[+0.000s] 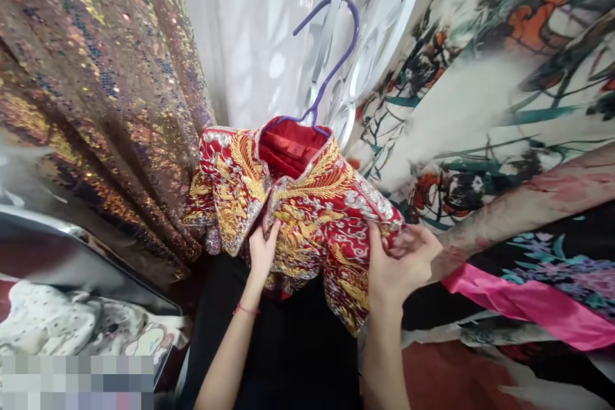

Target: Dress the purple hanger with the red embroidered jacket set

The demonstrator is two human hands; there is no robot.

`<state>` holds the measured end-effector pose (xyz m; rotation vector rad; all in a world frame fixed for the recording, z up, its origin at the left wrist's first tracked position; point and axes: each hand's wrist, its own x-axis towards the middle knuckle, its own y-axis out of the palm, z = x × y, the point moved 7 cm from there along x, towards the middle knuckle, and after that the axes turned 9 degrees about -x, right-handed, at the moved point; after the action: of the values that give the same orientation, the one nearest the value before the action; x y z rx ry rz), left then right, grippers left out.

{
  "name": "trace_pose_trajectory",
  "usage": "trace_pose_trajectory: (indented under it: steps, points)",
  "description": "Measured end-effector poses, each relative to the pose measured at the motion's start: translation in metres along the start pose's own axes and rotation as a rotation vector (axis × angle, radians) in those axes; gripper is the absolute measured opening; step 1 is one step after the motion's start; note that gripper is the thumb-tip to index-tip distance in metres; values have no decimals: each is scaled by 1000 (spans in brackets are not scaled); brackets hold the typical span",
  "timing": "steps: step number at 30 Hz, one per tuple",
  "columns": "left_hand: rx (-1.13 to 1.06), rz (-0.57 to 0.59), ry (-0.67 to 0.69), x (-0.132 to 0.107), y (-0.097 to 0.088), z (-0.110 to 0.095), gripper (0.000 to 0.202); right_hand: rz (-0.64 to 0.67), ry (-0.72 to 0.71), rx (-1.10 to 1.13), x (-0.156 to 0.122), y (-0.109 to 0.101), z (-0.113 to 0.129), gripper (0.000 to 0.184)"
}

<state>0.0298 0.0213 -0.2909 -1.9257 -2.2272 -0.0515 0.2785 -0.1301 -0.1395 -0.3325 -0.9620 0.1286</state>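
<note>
A red jacket with gold and silver embroidery hangs on a purple hanger in the middle of the view. My left hand grips the jacket's front edge near the centre, fingers closed on the cloth. My right hand holds the jacket's right sleeve hem, fingers pinched on it. A thin red string circles my left wrist.
A sequinned bronze fabric hangs at the left. White curtain is behind the hanger. Floral printed garments and a pink satin strip fill the right. A black garment hangs below the jacket. Pale spotted cloth lies at lower left.
</note>
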Motion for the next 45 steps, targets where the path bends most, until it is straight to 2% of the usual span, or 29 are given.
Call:
trace_pose_trajectory:
  steps: [2,4,6,7,9,10,12,14,16,18,21,25,27,28,30,32,34,37,39,42,43,45]
  points:
    - [103,123,-49,-18,-7,11,50,-176,-145,-23,-7,-18,19,47]
    - [236,238,-157,-34,-20,30,47,-298,-339,67,-16,-32,43,42]
    - [423,262,-282,-39,-40,50,45,-216,-506,216,-19,-30,72,34]
    - [516,231,-312,-36,-51,57,45,-111,-573,271,-20,-23,91,28]
    - [643,116,-271,-21,-68,60,45,142,-632,292,-20,0,129,13]
    - [662,58,-221,-12,-72,58,43,233,-605,263,-19,13,144,13]
    - [651,5,-128,4,-74,56,29,403,-473,133,-17,43,166,33]
    - [625,34,-83,11,-71,57,15,536,-364,-18,-19,69,175,48]
    - [616,75,-58,9,-72,61,14,619,-305,-82,-22,85,178,50]
    - [582,86,-30,-2,-77,64,18,653,-299,-31,-26,91,178,38]
    - [440,44,14,-22,-87,62,23,648,-317,205,-28,84,181,23]
    - [175,-88,50,-41,-91,35,22,608,-292,561,-14,66,188,23]
    - [55,-132,25,-48,-84,14,19,560,-291,630,-1,56,190,23]
    - [10,-119,6,-52,-75,3,18,525,-295,639,7,51,189,23]
    - [-14,-2,2,-60,-48,-19,18,425,-301,620,20,39,183,22]
    - [42,169,33,-72,-14,-34,22,286,-282,565,32,27,170,22]
    - [128,300,36,-82,18,-37,23,129,-268,494,38,19,153,21]
    - [263,360,-6,-84,50,-22,13,-6,-321,387,41,29,134,22]
    - [350,352,-16,-74,57,-8,5,13,-361,312,41,50,127,26]
    - [420,330,-12,-53,52,12,2,83,-427,272,35,76,120,27]
    - [411,330,-9,-47,47,19,3,87,-462,309,29,77,119,25]
    - [362,332,-6,-40,34,29,9,38,-531,405,11,61,117,24]
